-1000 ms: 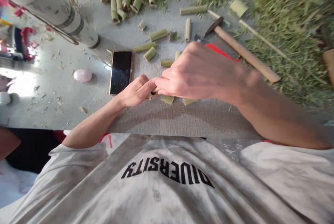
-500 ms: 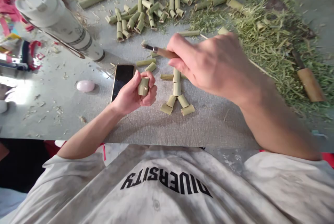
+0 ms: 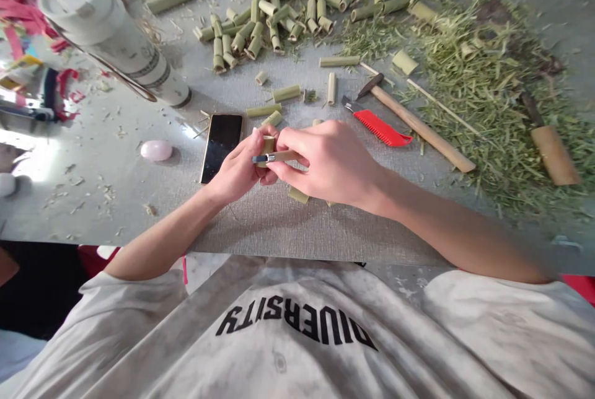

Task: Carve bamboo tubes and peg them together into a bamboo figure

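Observation:
My left hand (image 3: 235, 166) is closed around a short bamboo piece (image 3: 268, 142), which shows between the fingers and is partly covered. With my right hand (image 3: 325, 160) I grip the wooden handle of a small carving chisel (image 3: 283, 155). Its dark blade lies across the bamboo piece, by the left thumb; whether the edge cuts in cannot be seen. Under my hands are laid bamboo segments, mostly hidden, with one cut segment (image 3: 298, 194) showing below them. Just beyond lie several loose bamboo pieces, such as a short tube (image 3: 287, 93).
A phone (image 3: 222, 148), a pink egg-shaped object (image 3: 157, 150) and a white bottle (image 3: 116, 39) stand or lie leftward. To the right are a red-handled cutter (image 3: 381, 128), a hammer (image 3: 418, 123) and a heap of shavings (image 3: 493, 83). Joined bamboo figures (image 3: 253, 27) lie behind.
My right hand has come down and left with the chisel, bringing its blade to the bamboo piece in my left hand. The cutter and hammer are now uncovered.

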A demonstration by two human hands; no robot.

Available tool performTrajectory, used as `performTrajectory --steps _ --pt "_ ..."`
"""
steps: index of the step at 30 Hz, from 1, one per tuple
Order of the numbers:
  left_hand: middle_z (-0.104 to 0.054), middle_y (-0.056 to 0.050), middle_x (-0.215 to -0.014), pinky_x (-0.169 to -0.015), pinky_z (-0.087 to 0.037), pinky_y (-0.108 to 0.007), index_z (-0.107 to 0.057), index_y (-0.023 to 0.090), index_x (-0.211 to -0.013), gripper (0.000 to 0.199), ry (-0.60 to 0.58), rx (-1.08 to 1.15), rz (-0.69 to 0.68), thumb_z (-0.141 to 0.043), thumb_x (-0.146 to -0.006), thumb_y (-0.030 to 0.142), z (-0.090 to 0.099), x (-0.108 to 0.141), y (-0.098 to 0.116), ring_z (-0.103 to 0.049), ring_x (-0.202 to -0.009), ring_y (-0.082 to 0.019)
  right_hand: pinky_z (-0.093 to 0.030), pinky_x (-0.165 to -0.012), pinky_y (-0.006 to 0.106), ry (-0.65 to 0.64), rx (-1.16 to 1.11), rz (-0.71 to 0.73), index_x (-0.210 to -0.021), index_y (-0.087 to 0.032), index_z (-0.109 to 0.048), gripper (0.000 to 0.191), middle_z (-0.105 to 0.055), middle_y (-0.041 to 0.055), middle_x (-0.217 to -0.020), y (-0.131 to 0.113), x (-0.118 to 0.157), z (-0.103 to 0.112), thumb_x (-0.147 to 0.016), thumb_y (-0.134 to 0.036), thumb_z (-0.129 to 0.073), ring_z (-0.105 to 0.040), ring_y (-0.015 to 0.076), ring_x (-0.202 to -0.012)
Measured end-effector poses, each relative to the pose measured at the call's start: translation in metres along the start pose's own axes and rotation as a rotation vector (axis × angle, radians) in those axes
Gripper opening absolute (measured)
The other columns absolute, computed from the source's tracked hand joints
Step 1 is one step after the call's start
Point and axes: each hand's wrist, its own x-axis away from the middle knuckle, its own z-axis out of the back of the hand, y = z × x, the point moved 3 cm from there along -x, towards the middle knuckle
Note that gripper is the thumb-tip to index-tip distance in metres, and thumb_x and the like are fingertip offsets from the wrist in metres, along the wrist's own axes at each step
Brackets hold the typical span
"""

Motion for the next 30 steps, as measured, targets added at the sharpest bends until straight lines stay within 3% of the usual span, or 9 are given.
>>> performTrajectory --steps 7,14,19,23,30 --pt "-0.05 0.007 -0.064 -0.049 -0.039 -0.023 -0.057 0.024 -0.101 0.055 -0.046 0.024 -0.052 -0.066 -0.107 0.078 -0.005 0.0 0.001 -0.038 -0.049 -0.009 -0.027 -0.065 0.034 -0.122 0.104 -0.036 -0.113 -0.012 -0.078 0.021 -0.083 0.0102 -0.098 -0.006 0.0 -0.006 -0.116 -0.021 -0.059 -0.073 0.0213 -0.081" --pt "-0.051 0.007 -0.067 -0.051 -0.04 -0.022 -0.057 0.025 -0.104 0.049 -0.048 0.025 -0.089 -0.068 -0.108 0.073 -0.006 -0.001 0.0 -0.038 -0.052 -0.009 -0.025 -0.065 0.035 -0.111 0.083 -0.082 -0.116 -0.011 -0.079 0.022 -0.084 0.012 -0.099 -0.005 -0.001 -0.006 -0.115 -0.019 -0.058 -0.073 0.0226 -0.081" --pt "-0.045 0.007 -0.068 -0.05 -0.039 -0.022 -0.056 0.025 -0.104 0.044 -0.066 -0.05 -0.141 -0.063 -0.113 0.068 -0.002 -0.002 -0.002 -0.034 -0.052 -0.009 -0.029 -0.068 0.032 -0.091 -0.087 -0.089 -0.103 -0.012 -0.076 0.02 -0.074 0.0053 -0.082 0.0 -0.001 -0.009 -0.112 -0.014 -0.059 -0.059 0.0161 -0.069" --pt "-0.041 0.007 -0.071 -0.048 -0.036 -0.021 -0.059 0.026 -0.106 0.042 -0.046 -0.167 -0.291 -0.064 -0.112 0.067 0.001 -0.003 -0.001 -0.03 -0.053 -0.008 -0.032 -0.069 0.031 0.009 -0.275 -0.034 -0.09 -0.016 -0.067 0.022 -0.06 -0.0011 -0.071 0.003 -0.001 -0.015 -0.109 -0.014 -0.056 -0.045 0.0126 -0.063" --pt "-0.044 0.003 -0.076 -0.048 -0.036 -0.019 -0.063 0.025 -0.106 0.037 0.167 -0.458 -0.554 -0.059 -0.117 0.06 -0.001 0.002 0.003 -0.034 -0.057 -0.009 -0.025 -0.064 0.03 0.163 -0.402 -0.023 -0.086 -0.022 -0.053 0.02 -0.047 -0.006 -0.065 0.002 0.004 -0.025 -0.106 -0.019 -0.053 -0.033 0.0104 -0.057"
